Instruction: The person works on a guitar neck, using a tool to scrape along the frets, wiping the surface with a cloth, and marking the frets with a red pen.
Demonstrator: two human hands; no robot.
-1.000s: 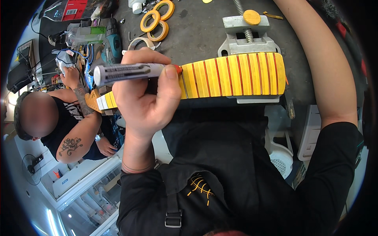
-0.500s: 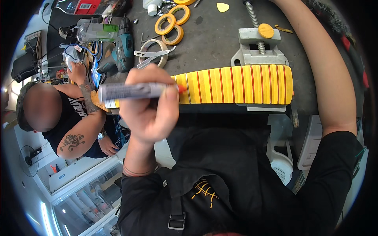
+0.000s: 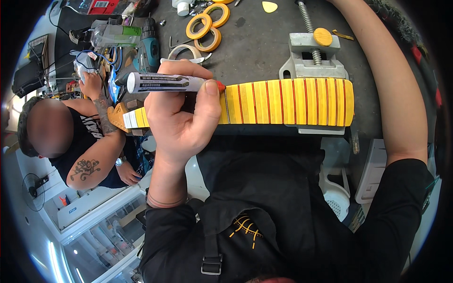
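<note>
My left hand (image 3: 181, 120) is closed around a white marker pen (image 3: 158, 83) with a red tip. That tip rests at the far edge of a guitar neck (image 3: 288, 101), beside a silver fret (image 3: 227, 106). Yellow tape covers the fingerboard between the frets. To the right of the tip the frets are coloured red, while this one is still bare metal along its visible length. The wooden headstock (image 3: 116, 117) points left, partly behind my hand. My right forearm (image 3: 377, 61) reaches away past the top edge, so the right hand is out of sight.
A grey metal vise (image 3: 314, 61) stands at the neck's right end. Several yellow tape rolls (image 3: 207, 38), a drill (image 3: 147, 49), a plastic bottle (image 3: 113, 35) and a yellow pick (image 3: 270, 6) lie on the dark bench. A co-worker (image 3: 89, 141) sits at the left, one hand among cables.
My left hand has shifted the marker pen slightly away from me, from mid-width of the neck to its far edge. My right arm stays about where it was.
</note>
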